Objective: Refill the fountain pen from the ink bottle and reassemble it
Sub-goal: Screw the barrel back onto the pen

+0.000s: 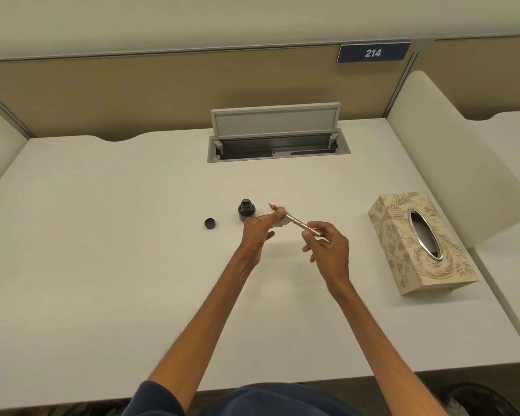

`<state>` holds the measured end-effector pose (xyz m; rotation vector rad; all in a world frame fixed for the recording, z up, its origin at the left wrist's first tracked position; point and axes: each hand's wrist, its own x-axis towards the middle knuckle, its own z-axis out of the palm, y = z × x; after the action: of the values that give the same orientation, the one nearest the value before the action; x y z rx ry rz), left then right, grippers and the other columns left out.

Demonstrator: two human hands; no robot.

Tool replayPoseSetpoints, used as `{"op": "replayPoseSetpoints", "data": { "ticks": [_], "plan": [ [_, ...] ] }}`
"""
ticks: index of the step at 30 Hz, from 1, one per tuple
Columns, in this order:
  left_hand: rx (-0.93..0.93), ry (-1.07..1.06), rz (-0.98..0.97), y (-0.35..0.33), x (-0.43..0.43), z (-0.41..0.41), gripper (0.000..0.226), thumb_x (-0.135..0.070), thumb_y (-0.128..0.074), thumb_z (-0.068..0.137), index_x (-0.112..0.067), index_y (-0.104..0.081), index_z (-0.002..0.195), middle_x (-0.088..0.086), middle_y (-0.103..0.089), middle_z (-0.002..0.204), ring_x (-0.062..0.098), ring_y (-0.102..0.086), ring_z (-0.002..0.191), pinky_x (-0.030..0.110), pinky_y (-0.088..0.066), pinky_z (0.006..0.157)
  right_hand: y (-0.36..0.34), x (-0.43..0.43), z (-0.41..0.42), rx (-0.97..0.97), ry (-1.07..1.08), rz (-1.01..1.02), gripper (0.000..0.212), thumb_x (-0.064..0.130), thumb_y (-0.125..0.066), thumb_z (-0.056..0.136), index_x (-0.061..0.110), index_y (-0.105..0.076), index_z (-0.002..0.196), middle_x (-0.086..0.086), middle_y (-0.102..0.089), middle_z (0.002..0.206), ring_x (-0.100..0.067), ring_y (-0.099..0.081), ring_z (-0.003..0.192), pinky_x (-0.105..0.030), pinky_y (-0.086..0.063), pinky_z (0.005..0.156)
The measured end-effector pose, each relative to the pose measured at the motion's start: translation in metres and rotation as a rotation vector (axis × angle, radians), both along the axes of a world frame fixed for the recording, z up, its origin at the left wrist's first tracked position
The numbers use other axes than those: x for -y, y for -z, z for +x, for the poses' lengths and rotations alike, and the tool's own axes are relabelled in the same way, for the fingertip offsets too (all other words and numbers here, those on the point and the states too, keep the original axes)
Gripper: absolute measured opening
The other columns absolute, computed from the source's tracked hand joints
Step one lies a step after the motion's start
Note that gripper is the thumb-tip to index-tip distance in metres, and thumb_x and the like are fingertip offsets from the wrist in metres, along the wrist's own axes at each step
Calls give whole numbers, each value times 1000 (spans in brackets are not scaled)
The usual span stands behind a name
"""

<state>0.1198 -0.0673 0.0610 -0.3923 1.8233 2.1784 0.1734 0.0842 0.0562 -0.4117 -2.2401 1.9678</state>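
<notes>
Both hands were busy with the fountain pen (294,221), which was held up off the surface between them — the left hand (257,232) had its grip pinched on the front end through what looked like a scrap of tissue (279,224), the right hand (327,250) had its grip closed on the barrel end. The orange nib end (272,208) poked out past the left fingers, pointing toward the ink bottle (246,210), which stood open just beside the left hand, with its cap (210,223) lying apart to the left. By my reckoning the filling was done and this was the wiping of the nib or the screwing-up of the barrel — I could not tell which from where I stood. The next move, I judged, would call for a steady twist to seat the barrel without squeezing ink out, then the cap back on the bottle; no pen cap showed anywhere. The white surface (132,265) was otherwise bare save a patterned tissue box (403,253) well off to the right. Behind it, a cable hatch (278,139) stood with its lid up, tan partitions closed the booth in, and a blue plate (373,52) read 214.
</notes>
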Motion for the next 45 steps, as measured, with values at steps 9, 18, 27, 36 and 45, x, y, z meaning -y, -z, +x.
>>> {"op": "replayPoseSetpoints", "data": {
  "ticks": [9, 18, 27, 36, 45],
  "plan": [
    [-9, -10, -1, -1, -1, 0, 17, -36, -70, 88, -23, -79, 82, 0, -77, 90, 8, -69, 97, 37, -43, 88, -2, -1, 0, 119, -7, -4, 34, 48, -64, 92, 16, -74, 93, -4, -74, 75, -14, -66, 56, -25, -46, 47],
    [-17, 7, -1, 0, -3, 0, 17, -36, -69, 88, -22, -79, 87, 5, -77, 98, 15, -68, 108, 36, -43, 87, -2, -2, -1, 72, 2, -112, 17, 25, -69, 92, 11, -71, 102, -5, -77, 80, -19, -71, 63, -23, -45, 48],
    [-22, 12, 9, 0, -2, 0, 24, -36, -69, 89, -16, -78, 98, 5, -76, 102, 12, -67, 108, 34, -42, 85, -3, 0, 0, 81, -8, -72, 28, 43, -66, 92, 18, -70, 106, -3, -77, 79, -19, -60, 45, -24, -48, 48],
    [-13, -8, 19, 0, 0, -2, 16, -33, -69, 89, -21, -78, 92, 0, -76, 95, 11, -67, 102, 33, -43, 84, -1, -2, -1, 44, 19, -54, 14, 22, -72, 90, 14, -69, 101, -2, -76, 81, -19, -65, 49, -24, -46, 47],
    [-8, -61, 64, 2, -3, -2, 14, -30, -71, 88, -21, -79, 80, -4, -75, 88, 12, -67, 98, 35, -42, 85, -5, 1, -1, 50, 44, 5, 24, 38, -69, 91, 14, -73, 93, -3, -75, 71, -4, -41, 37, -22, -34, 42]
  ]
}}
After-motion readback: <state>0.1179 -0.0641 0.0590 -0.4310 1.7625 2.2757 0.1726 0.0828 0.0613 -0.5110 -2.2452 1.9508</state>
